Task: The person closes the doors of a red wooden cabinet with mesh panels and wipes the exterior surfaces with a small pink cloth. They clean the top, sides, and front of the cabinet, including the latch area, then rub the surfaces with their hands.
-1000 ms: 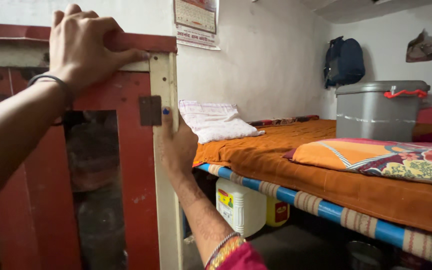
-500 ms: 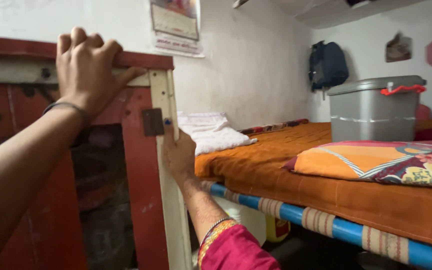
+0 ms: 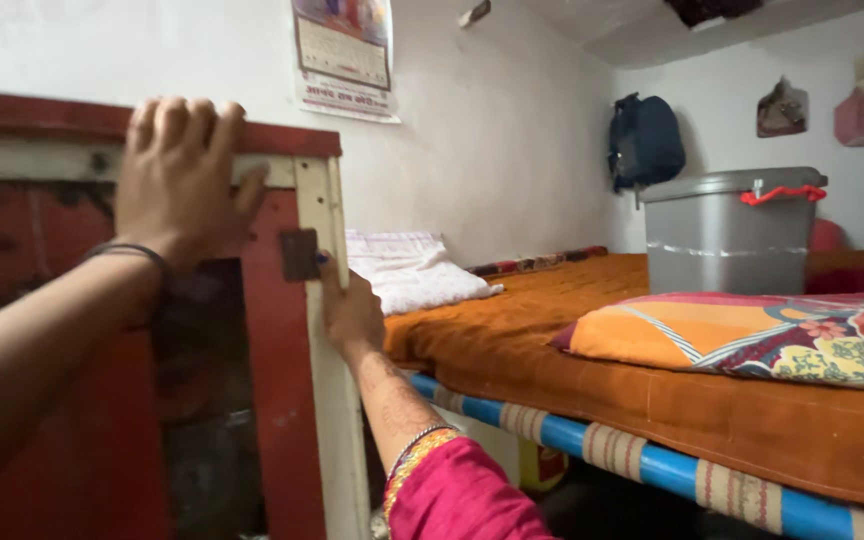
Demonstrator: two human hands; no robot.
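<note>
The left hand lies flat on the red cabinet top, fingers together, not clamped. The right hand seems to press the cabinet's pale side post, fingers partly hidden. Right of it stands the bed.

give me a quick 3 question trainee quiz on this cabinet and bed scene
1. True or false: the left hand lies flat on the cabinet top.
2. What does the right hand touch? A) pillow B) cabinet's pale side post C) grey bin
3. What stands on the bed near the far wall?

Key
1. True
2. B
3. A grey bin with a lid
</note>
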